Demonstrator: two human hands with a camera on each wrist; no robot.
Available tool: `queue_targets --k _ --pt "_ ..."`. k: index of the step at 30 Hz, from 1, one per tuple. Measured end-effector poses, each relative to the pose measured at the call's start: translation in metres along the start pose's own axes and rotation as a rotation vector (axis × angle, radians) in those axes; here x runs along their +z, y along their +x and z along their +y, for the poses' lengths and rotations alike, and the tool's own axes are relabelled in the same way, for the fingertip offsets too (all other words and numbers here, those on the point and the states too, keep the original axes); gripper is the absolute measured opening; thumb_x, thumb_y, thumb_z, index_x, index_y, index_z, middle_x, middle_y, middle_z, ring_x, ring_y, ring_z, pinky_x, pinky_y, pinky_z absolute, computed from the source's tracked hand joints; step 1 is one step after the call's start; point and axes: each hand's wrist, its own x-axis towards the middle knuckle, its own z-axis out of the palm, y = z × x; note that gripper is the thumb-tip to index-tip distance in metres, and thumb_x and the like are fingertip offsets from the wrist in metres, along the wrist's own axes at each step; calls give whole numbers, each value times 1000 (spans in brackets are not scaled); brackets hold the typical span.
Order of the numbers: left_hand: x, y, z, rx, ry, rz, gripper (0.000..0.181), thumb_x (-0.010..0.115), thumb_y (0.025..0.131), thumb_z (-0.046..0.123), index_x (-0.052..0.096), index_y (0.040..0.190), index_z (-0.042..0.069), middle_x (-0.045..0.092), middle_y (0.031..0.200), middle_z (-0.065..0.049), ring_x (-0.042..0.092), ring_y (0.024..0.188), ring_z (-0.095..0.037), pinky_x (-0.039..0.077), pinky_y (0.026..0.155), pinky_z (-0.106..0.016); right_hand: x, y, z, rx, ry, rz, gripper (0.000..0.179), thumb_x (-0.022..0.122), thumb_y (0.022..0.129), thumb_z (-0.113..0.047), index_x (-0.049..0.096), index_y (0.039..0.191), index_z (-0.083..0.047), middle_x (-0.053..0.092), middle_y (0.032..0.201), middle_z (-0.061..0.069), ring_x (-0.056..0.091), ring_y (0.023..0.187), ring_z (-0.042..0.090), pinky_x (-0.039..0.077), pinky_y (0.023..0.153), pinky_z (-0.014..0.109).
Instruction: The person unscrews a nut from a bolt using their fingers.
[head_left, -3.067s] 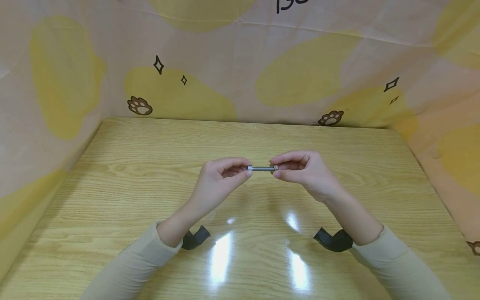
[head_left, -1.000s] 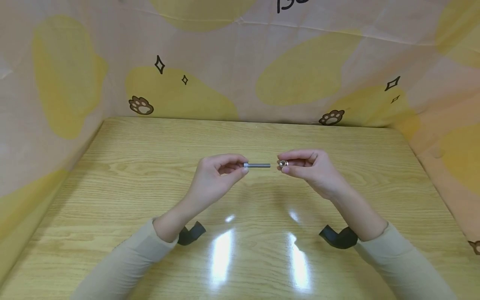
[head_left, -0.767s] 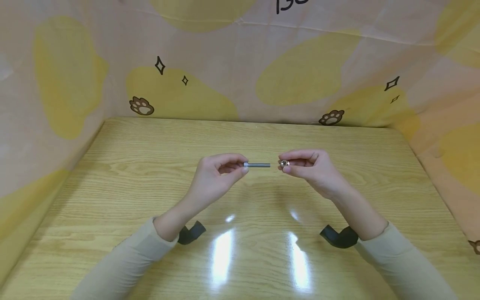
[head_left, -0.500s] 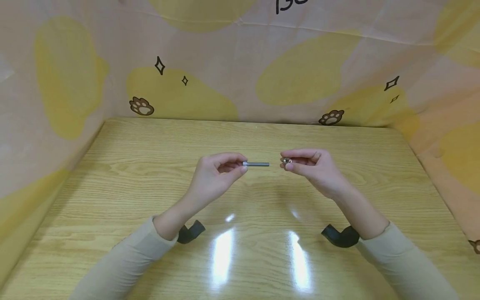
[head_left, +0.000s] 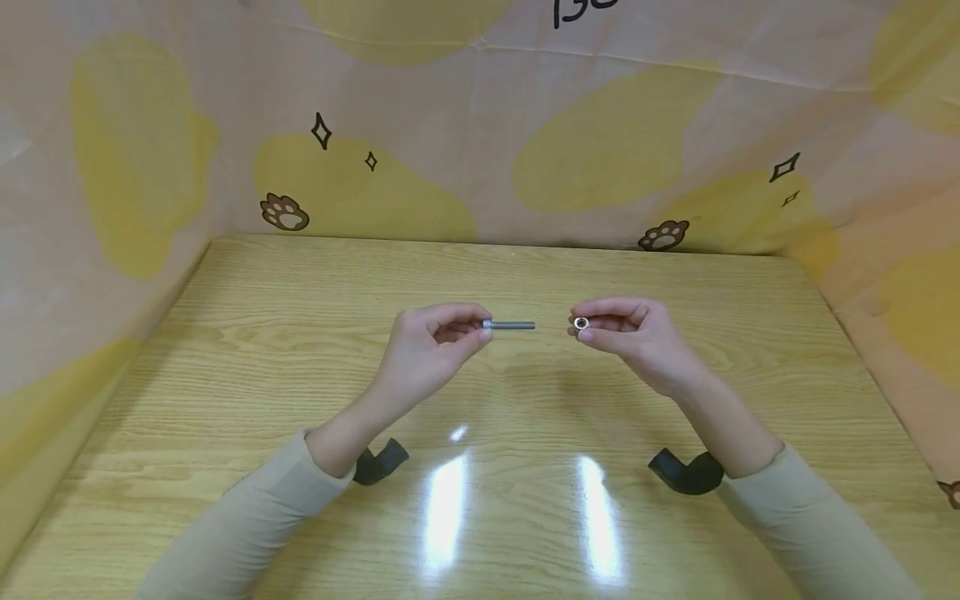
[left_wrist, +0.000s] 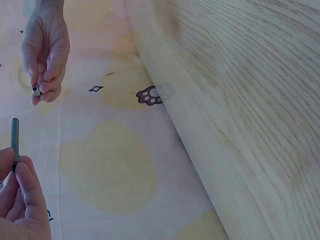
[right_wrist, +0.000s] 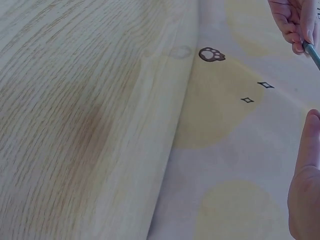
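Note:
Between thumb and fingers, my left hand [head_left: 431, 350] pinches a grey bolt [head_left: 513, 325] by its head. The threaded shank lies level and points right, toward the other hand. My right hand [head_left: 633, 342] pinches a small shiny metal nut [head_left: 581, 323], its round hole turned to the head camera. A short gap separates the bolt's tip from the nut. In the left wrist view the bolt [left_wrist: 15, 137] stands up from the fingertips, and the nut [left_wrist: 36, 90] shows as a band in the right hand's fingers. The right wrist view shows part of the bolt [right_wrist: 311, 54]; the nut is out of sight there.
Both hands are held above a wood-grain table [head_left: 315, 283] with glossy reflections near its front. A patterned cloth [head_left: 480, 125] hangs behind and along both sides. Black curved pieces [head_left: 382, 462] sit at both wrists, by the beige sleeves [head_left: 255, 508].
Around three seconds ago the nut was at the bolt's threaded end. Now they are apart, the right hand having moved right and turned the nut's hole toward the head camera.

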Motion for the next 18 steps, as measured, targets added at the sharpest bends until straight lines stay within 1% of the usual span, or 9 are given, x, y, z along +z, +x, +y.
queue_targets --k 5,8,14,18 --pt "0 1 -2 -17 -4 8 14 67 83 0 69 97 -2 68 88 -8 62 76 -15 55 71 -26 -3 -1 0 7 55 1 28 60 82 15 72 96 -7 70 93 6 67 87 14 53 80 25" --pt "-1 1 -3 -17 0 8 14 67 83 0 69 97 -2 68 88 -8 62 77 -15 55 71 -26 -5 -2 0 14 63 1 28 59 83 15 72 96 -6 70 93 7 67 87 14 53 79 25" --pt "-1 1 -5 -13 18 13 15 68 83 1 69 98 -3 68 88 -8 62 77 -15 55 72 -25 -9 -3 1 8 80 -10 28 58 82 16 71 96 -4 70 92 7 67 85 13 54 79 24" --pt "-1 3 -8 6 22 27 15 67 83 0 69 97 -3 68 89 -9 62 77 -16 55 71 -26 -14 -4 3 6 106 -16 27 58 83 16 71 96 -3 70 92 7 67 86 14 53 80 24"
